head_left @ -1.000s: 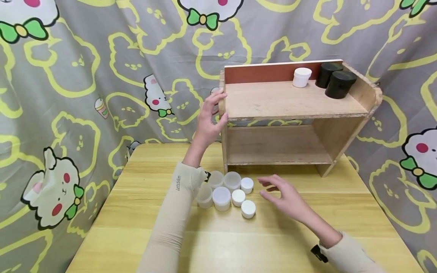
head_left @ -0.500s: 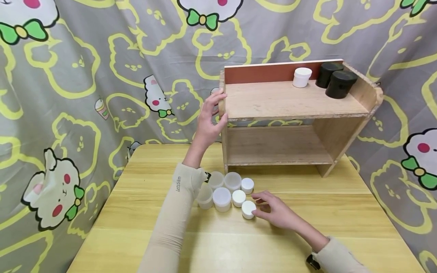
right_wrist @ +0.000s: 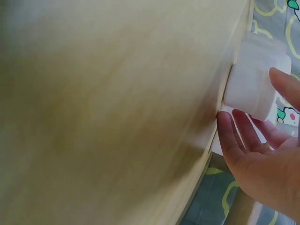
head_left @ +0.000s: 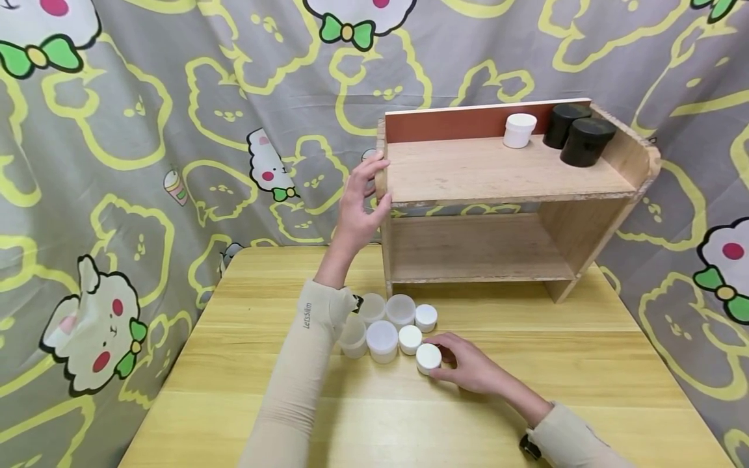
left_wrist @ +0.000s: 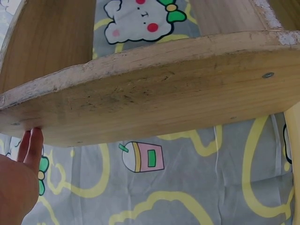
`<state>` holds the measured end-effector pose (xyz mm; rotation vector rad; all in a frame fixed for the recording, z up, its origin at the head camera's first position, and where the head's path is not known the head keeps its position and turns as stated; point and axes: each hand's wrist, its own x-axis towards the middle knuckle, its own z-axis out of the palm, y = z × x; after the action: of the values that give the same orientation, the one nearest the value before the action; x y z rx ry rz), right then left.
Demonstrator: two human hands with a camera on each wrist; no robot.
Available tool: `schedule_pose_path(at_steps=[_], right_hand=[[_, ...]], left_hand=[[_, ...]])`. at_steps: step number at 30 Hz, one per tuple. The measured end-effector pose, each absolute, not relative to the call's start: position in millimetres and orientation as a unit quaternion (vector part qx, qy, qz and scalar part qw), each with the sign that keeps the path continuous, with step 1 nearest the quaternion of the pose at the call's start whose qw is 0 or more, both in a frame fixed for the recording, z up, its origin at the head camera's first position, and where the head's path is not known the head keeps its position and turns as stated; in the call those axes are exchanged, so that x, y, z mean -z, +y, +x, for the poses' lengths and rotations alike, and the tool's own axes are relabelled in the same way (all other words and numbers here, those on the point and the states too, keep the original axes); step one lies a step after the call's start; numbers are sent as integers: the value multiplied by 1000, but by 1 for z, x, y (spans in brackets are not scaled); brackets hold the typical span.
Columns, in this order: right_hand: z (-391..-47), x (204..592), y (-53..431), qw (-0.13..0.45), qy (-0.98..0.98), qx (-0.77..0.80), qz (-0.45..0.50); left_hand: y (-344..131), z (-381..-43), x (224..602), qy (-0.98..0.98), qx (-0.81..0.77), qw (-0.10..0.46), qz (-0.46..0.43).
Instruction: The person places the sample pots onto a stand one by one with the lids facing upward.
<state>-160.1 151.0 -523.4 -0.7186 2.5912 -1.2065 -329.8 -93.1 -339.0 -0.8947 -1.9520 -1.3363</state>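
A small white screw-lid jar (head_left: 429,358) stands at the front right of a cluster on the table. My right hand (head_left: 473,365) holds it, thumb at its near side and fingers curved around its far side. In the right wrist view, the jar (right_wrist: 248,89) lies between the thumb and the fingertips of my right hand (right_wrist: 267,164). My left hand (head_left: 358,203) rests against the left side panel of a wooden shelf (head_left: 503,175), thumb at the front edge. The left wrist view shows straight fingers of my left hand (left_wrist: 21,178) touching the panel's outer face (left_wrist: 140,98).
Beside the held jar stand two small white jars (head_left: 410,339) and several larger translucent tubs (head_left: 383,341), some partly behind my left sleeve. On the upper shelf are a white jar (head_left: 519,131) and two black jars (head_left: 588,142). A patterned curtain (head_left: 222,97) hangs behind the table (head_left: 234,364).
My right hand has come down and to the left from beside the cluster and taken hold of the front white jar. My left hand has stayed at the shelf's side.
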Motion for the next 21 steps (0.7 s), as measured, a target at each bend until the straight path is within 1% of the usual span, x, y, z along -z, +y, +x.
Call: schedule_pose_path(at_steps=[10,21], right_hand=[[-162,523,154,105,867,420,-246],[-162,512,157,115,852,450,-242]], left_hand=[[-93,-330,339,-734,503,304,-340],[-90,-330,339,-738,506,306,-326]])
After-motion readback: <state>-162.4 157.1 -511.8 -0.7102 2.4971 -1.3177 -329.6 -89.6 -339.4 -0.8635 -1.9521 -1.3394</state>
